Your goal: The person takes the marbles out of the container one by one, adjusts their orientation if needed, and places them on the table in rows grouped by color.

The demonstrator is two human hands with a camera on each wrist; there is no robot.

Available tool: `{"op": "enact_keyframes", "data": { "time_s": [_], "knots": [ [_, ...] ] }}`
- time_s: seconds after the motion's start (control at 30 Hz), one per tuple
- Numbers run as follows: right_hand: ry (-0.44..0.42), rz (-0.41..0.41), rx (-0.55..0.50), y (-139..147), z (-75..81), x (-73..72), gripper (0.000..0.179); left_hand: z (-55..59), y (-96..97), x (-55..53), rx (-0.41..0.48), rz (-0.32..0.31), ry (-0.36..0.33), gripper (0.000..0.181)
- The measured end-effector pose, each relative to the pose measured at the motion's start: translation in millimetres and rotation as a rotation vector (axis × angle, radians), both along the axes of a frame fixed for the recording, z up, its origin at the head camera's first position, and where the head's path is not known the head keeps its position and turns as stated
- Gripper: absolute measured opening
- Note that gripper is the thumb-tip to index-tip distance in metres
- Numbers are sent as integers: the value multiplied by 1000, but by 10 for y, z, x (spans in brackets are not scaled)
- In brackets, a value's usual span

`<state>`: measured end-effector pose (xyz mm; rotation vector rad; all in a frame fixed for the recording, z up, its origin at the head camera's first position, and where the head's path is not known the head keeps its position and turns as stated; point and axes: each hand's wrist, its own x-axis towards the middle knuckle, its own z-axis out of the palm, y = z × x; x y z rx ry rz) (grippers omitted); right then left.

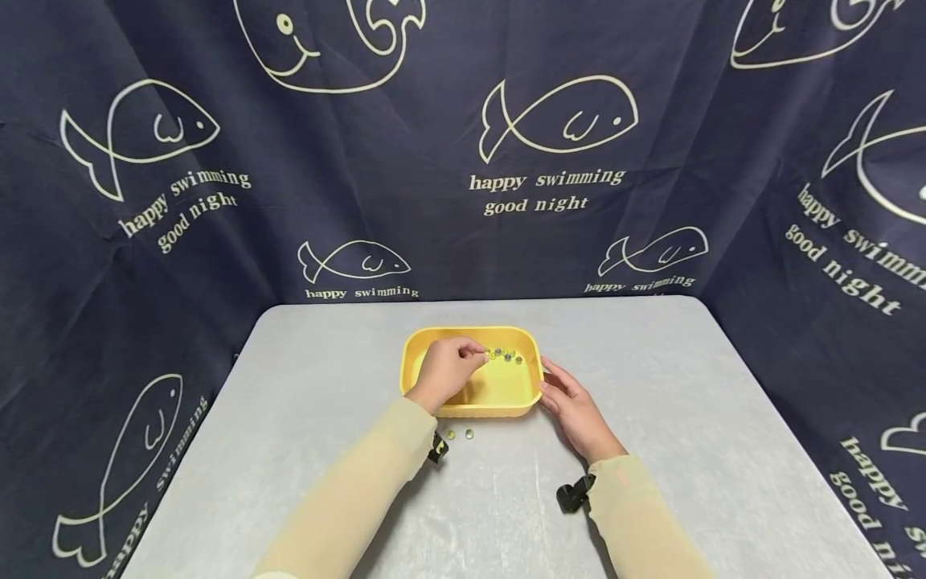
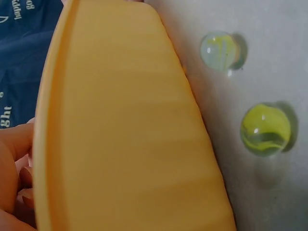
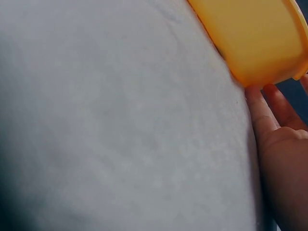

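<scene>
A yellow plastic tub (image 1: 499, 394) stands on the table, with several glass marbles (image 1: 508, 358) grouped toward its right back inside. My left hand (image 1: 446, 371) reaches over the near left rim into the tub, thumb and forefinger pinching a marble at the edge of that group. In the left wrist view, the tub's wall (image 2: 120, 115) hides most of this hand. My right hand (image 1: 575, 406) is at the tub's right end, its rather straight fingers (image 3: 262, 113) touching the outer wall near the bottom corner.
Two more marbles lie on the grey table (image 1: 499, 498) just in front of the tub, a yellow-green one (image 2: 266, 129) and a clearer one with yellow streaks (image 2: 219, 50). A dark blue fish-print cloth (image 1: 434, 161) hangs behind the table and along both sides.
</scene>
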<state>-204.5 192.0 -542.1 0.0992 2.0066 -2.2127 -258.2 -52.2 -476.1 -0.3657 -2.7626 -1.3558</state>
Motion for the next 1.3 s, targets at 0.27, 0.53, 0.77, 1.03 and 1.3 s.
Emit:
{"op": "enact_keyframes", "data": {
  "time_s": [0.27,0.53,0.77,1.03,1.3],
  "knots": [
    [-5,-17,-1,-7,-4,-2,56,-65,70,-143,-6,-40,-21,6],
    [-3,-7,27,-12,2,-1,55,-76,143,-242,-82,-27,-15,6],
    [4,-2,44,-18,10,-3,54,-76,206,-347,-171,-26,-29,8],
    [6,-1,25,-37,5,-9,54,-164,216,-493,-200,-65,-31,9],
    [18,1,11,0,-19,-10,54,-272,258,-595,-181,-88,-121,15]
  ]
}}
